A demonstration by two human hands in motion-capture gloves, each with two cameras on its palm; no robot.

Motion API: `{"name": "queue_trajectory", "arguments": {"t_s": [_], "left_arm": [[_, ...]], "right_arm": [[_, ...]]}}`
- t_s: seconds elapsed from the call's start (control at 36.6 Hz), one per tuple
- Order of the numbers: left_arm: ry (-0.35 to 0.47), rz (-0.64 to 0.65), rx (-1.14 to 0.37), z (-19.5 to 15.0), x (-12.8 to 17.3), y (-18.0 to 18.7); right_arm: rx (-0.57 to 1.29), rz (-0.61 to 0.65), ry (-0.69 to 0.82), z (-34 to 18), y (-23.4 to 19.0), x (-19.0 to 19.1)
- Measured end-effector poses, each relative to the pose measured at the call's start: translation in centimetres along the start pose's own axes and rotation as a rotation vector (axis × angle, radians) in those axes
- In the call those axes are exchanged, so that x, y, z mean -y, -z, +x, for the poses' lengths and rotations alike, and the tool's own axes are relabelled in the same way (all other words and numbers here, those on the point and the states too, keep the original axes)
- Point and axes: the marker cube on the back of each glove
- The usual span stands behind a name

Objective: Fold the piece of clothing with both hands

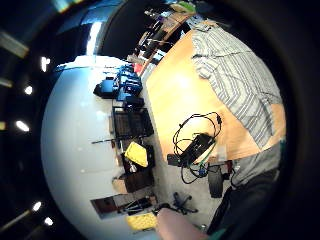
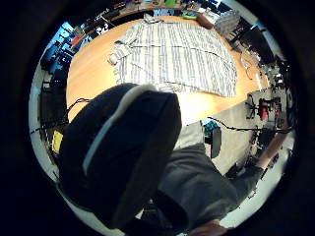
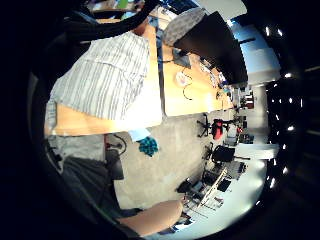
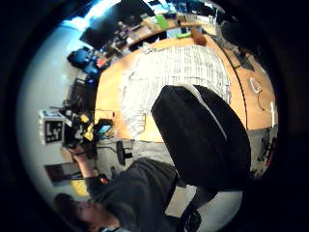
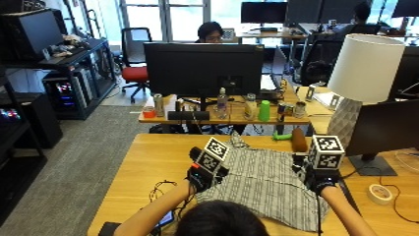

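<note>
1. Two hands are hovering above the shirt (image 5: 265,189), left hand (image 5: 199,179) and right hand (image 5: 320,183); their grip cannot be told
2. Shirt is lying spread flat on the table (image 5: 140,169)

An office with grey carpet (image 5: 72,162): a wooden counter (image 5: 154,157) in front, a large dark monitor (image 5: 203,69) on the desk beyond, a white lamp (image 5: 362,61) to the right, windows (image 5: 164,14) along the far wall.
</note>
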Motion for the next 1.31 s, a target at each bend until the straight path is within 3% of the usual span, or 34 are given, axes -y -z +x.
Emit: {"name": "queue_trajectory", "arguments": {"t_s": [0.36, 0.82, 1.07, 1.31], "left_arm": [[-0.015, -0.006, 0.031, 0.9, -0.2, 0.4], [-0.022, -0.036, -0.057, 0.5, 1.7, -1.7], [-0.123, -0.118, -0.169, 2.8, 2.8, -5.7], [-0.234, -0.247, -0.29, 5.8, 5.7, -12.8]], "right_arm": [[-0.022, -0.009, 0.008, 1.8, -1.6, -1.7], [-0.019, -0.017, -0.03, 2.9, -1.5, -1.2], [-0.024, -0.041, -0.032, 2.6, -2.0, -1.6], [-0.025, -0.076, -0.035, 2.8, -3.6, -1.4]]}}
